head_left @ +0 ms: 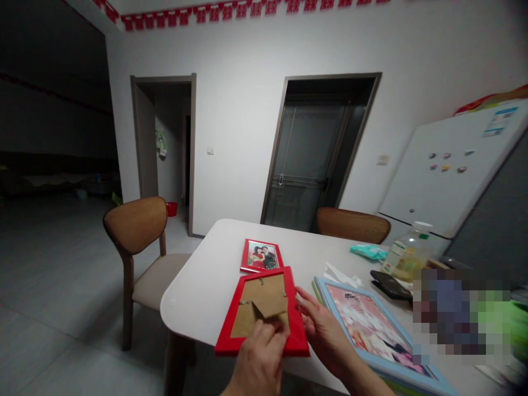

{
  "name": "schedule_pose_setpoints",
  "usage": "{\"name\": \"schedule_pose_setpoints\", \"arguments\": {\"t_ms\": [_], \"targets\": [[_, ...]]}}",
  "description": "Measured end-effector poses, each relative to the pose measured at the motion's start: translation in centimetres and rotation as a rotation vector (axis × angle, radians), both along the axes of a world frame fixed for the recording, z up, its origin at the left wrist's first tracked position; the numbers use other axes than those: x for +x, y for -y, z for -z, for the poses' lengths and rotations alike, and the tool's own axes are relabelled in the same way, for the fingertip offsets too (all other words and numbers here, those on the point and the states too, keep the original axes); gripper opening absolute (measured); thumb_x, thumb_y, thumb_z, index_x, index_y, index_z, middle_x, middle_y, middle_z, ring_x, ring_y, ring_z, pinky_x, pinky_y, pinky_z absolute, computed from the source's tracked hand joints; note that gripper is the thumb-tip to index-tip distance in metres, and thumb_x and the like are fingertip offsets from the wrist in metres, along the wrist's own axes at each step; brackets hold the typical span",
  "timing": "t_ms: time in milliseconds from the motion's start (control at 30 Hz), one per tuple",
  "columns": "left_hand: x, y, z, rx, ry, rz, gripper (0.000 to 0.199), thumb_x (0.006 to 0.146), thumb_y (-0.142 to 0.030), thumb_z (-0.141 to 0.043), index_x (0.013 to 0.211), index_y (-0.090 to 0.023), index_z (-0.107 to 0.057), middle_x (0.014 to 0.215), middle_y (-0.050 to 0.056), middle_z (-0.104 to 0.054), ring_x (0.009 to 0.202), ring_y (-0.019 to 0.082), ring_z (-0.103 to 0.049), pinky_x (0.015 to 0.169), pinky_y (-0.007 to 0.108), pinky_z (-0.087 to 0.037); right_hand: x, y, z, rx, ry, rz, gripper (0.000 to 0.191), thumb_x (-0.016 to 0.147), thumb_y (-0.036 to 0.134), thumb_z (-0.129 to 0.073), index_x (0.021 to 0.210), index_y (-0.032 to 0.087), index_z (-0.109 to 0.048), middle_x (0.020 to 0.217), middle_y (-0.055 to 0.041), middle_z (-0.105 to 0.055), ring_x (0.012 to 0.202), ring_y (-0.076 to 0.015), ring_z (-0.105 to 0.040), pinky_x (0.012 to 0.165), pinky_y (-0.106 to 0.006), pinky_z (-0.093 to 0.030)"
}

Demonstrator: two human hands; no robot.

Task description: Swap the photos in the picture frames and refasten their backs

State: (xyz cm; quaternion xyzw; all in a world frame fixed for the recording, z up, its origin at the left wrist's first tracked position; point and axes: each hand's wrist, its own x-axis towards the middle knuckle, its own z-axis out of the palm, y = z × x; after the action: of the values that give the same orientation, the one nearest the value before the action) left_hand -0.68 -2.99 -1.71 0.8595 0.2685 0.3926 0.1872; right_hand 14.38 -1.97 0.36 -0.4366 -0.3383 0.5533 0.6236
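A red picture frame [297,324] lies back side up at the near edge of the table, its brown backing board and small metal clips showing. The backing has a cardboard stand flap [270,301] that is lifted a little. My left hand [262,349] is closed at the flap's lower end, with its fingertips partly hidden. At the frame's right edge, my right hand [317,319] grips the side with its fingers along the rim. Just behind lies a second red frame [263,256], face up, with a photo of a couple.
To the right lies a larger blue-framed picture [371,330]. Beyond it are a black item [391,285], white tissue [340,275], a teal packet [367,252] and a clear bottle [406,253]. Wooden chairs stand at the table's left [138,225] and far side [352,224].
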Motion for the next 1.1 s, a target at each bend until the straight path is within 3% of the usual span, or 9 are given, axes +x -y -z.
{"name": "schedule_pose_setpoints", "arguments": {"t_ms": [167, 267, 400, 500, 600, 767, 867, 967, 1100], "targets": [[1.1, 0.1, 4.0, 0.022, -0.246, 0.029, 0.045, 0.075, -0.007, -0.041, 0.117, -0.022, -0.043, 0.108, 0.012, -0.056, 0.1, 0.026, -0.049, 0.086, 0.038, -0.039, 0.8, -0.9, 3.9, -0.047, 0.267, -0.02, 0.062, 0.062, 0.028, -0.058, 0.119, 0.016, -0.036, 0.088, -0.0068, -0.066, 0.074, -0.0203, -0.062, 0.063, -0.031, -0.049], [0.8, 0.2, 4.8, -0.003, -0.311, 0.008, 0.041, 0.072, -0.006, -0.045, 0.11, -0.021, -0.051, 0.105, 0.012, -0.058, 0.1, 0.028, -0.05, 0.089, 0.041, -0.037, 1.3, -1.8, 6.0, -0.017, 0.506, 0.032, 0.057, 0.059, 0.025, -0.059, 0.113, 0.014, -0.043, 0.085, -0.0064, -0.066, 0.073, -0.0209, -0.062, 0.063, -0.031, -0.048], [-1.4, 0.1, 5.0, -0.032, -0.252, -0.039, 0.047, 0.064, -0.006, -0.051, 0.109, -0.022, -0.051, 0.11, 0.011, -0.056, 0.102, 0.028, -0.049, 0.091, 0.044, -0.035, 2.3, -2.7, 7.6, 0.028, 0.772, 0.097, 0.046, 0.06, 0.025, -0.056, 0.104, 0.014, -0.053, 0.092, -0.0079, -0.064, 0.084, -0.0221, -0.058, 0.072, -0.032, -0.046], [-3.7, -0.4, 5.0, -0.031, -0.241, -0.13, 0.048, 0.064, -0.009, -0.054, 0.11, -0.022, -0.05, 0.113, 0.01, -0.054, 0.104, 0.027, -0.048, 0.093, 0.048, -0.032, 3.2, -3.0, 7.1, 0.045, 0.931, 0.053, 0.033, 0.065, 0.028, -0.05, 0.093, 0.015, -0.061, 0.093, -0.0079, -0.064, 0.088, -0.0222, -0.057, 0.077, -0.033, -0.042], [-5.1, -1.2, 4.8, -0.067, -0.263, -0.22, 0.042, 0.064, -0.014, -0.058, 0.106, -0.021, -0.053, 0.113, 0.011, -0.054, 0.106, 0.028, -0.046, 0.094, 0.051, -0.028, 3.8, -2.9, 5.7, 0.051, 1.0, 0.005, 0.032, 0.071, 0.032, -0.042, 0.088, 0.016, -0.063, 0.091, -0.0078, -0.064, 0.087, -0.021, -0.056, 0.079, -0.034, -0.04], [-5.3, -2.0, 4.5, -0.132, -0.302, -0.203, 0.036, 0.064, -0.018, -0.061, 0.099, -0.019, -0.056, 0.113, 0.011, -0.054, 0.108, 0.028, -0.044, 0.095, 0.05, -0.027, 2.8, -2.6, 4.1, 0.081, 1.185, -0.001, 0.036, 0.064, 0.036, -0.053, 0.092, 0.017, -0.062, 0.098, -0.0093, -0.06, 0.091, -0.0222, -0.053, 0.083, -0.034, -0.037], [-5.2, -1.9, 4.5, -0.138, -0.31, -0.202, 0.045, 0.062, -0.017, -0.062, 0.106, -0.017, -0.051, 0.115, 0.012, -0.052, 0.109, 0.027, -0.043, 0.095, 0.049, -0.026, 1.8, -2.3, 4.3, 0.076, 1.314, -0.044, 0.043, 0.057, 0.033, -0.06, 0.096, 0.015, -0.06, 0.11, -0.0122, -0.052, 0.1, -0.0243, -0.047, 0.088, -0.034, -0.033], [-5.3, -1.8, 4.4, -0.132, -0.346, -0.181, 0.039, 0.062, -0.014, -0.062, 0.1, -0.017, -0.054, 0.114, 0.012, -0.053, 0.109, 0.026, -0.043, 0.096, 0.048, -0.026, 1.7, -2.3, 5.0, 0.081, 1.365, -0.107, 0.044, 0.061, 0.032, -0.056, 0.102, 0.014, -0.057, 0.119, -0.0132, -0.044, 0.106, -0.0231, -0.042, 0.091, -0.033, -0.03], [-5.3, -1.8, 4.1, -0.122, -0.387, -0.188, 0.032, 0.06, -0.008, -0.06, 0.091, -0.016, -0.055, 0.115, 0.012, -0.051, 0.11, 0.025, -0.042, 0.096, 0.048, -0.026, 2.2, -3.2, 5.6, 0.093, 1.461, -0.043, 0.037, 0.067, 0.029, -0.049, 0.1, 0.014, -0.058, 0.113, -0.0121, -0.048, 0.103, -0.0205, -0.045, 0.09, -0.03, -0.031]]}}
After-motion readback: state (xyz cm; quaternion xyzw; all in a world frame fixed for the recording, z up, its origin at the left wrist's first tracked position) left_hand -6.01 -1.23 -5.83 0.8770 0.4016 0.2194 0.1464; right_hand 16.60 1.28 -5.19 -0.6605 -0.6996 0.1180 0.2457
